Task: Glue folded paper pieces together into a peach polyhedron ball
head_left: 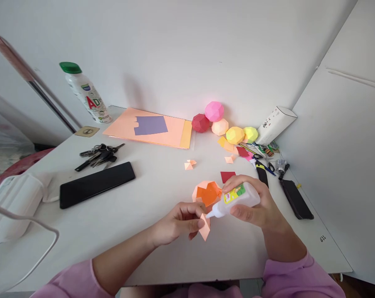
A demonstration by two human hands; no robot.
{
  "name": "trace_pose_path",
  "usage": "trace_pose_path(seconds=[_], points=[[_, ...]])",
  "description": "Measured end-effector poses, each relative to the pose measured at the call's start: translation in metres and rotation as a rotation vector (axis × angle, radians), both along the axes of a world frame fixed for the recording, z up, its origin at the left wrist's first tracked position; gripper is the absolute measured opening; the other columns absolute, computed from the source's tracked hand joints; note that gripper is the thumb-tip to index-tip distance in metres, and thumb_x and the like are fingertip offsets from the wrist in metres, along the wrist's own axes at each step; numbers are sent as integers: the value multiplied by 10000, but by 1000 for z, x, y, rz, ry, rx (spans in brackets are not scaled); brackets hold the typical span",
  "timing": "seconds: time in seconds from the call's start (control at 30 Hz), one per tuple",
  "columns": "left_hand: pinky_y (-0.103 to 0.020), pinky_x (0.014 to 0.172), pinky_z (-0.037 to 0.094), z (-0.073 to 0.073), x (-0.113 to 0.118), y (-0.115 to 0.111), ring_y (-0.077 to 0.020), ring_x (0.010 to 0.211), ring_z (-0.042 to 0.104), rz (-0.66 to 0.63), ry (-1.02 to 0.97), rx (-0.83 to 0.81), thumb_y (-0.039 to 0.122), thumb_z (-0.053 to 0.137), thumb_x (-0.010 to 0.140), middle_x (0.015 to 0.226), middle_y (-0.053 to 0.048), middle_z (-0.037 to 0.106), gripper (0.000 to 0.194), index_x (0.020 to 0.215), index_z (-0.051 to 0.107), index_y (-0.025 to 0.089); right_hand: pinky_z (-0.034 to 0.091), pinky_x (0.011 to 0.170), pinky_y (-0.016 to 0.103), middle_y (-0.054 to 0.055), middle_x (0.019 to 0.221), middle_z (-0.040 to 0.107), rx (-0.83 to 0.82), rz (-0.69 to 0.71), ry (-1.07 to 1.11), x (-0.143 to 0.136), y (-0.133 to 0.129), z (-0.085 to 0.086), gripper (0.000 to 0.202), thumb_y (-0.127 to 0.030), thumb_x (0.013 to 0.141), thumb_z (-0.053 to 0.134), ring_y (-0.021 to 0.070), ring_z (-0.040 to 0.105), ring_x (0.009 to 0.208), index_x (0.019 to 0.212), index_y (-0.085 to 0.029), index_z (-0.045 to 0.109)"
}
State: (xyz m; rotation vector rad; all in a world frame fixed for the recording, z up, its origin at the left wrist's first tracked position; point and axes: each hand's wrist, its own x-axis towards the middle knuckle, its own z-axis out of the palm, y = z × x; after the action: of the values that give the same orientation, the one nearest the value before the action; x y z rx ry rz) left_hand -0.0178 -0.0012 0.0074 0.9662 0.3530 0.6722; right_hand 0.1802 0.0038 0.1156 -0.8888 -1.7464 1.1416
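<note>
Left hand [178,221] — pinching 1 peach paper piece [205,232] | right hand [263,207] — wrapped round tilted squeeze bottle [238,196]

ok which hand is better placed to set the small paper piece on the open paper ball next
Likely the left hand: it pinches the small paper piece just on the near side of the open paper ball, while the right hand is taken up with the glue bottle.

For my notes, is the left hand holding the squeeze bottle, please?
No, the right hand grips the squeeze bottle; the left hand pinches folded paper.
</note>
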Motion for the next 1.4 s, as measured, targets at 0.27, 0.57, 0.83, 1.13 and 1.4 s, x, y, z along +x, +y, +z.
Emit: trace_pose_path(seconds=[0.27, 0.57, 0.83, 1.13, 1.4], points=[[-221, 465, 367, 0, 1, 0, -91, 546, 482, 3, 18, -16, 342, 689, 785, 708, -33, 578, 215, 729, 680, 135, 418, 520, 255, 18, 717, 610, 1, 51, -8, 2, -3, -1, 243, -334, 707, 770, 143, 539, 618, 861, -206, 632], [-222, 457, 369, -3, 1, -1, -82, 518, 468, -7, 35, -30, 363, 694, 777, 697, -29, 577, 246, 713, 653, 128, 406, 529, 256, 19, 727, 616, 17, 85, -14, 1, -2, -2, 217, -283, 720, 756, 136, 532, 611, 881, -195, 639], [-225, 458, 364, -4, 2, -3, -80, 504, 451, -15, 55, -48, 392, 706, 757, 659, -16, 569, 274, 703, 636, 133, 423, 532, 259, 24, 740, 636, 12, 100, -14, 0, -3, -2, 202, -300, 740, 741, 139, 551, 617, 886, -201, 642], [-206, 404, 249, -1, 1, -2, -36, 435, 353, -30, 69, -28, 401, 696, 759, 658, 4, 552, 301, 661, 595, 136, 443, 549, 261, 18, 723, 643, 2, 118, -2, 1, -4, 0, 202, -275, 733, 752, 140, 570, 618, 891, -199, 652], [-203, 404, 210, -1, 0, -2, -38, 438, 304, -53, 88, -9, 400, 685, 769, 586, 36, 459, 280, 693, 606, 143, 452, 552, 269, 31, 738, 645, -3, 86, -11, 0, -4, 0, 189, -328, 751, 735, 149, 582, 637, 858, -200, 645]])
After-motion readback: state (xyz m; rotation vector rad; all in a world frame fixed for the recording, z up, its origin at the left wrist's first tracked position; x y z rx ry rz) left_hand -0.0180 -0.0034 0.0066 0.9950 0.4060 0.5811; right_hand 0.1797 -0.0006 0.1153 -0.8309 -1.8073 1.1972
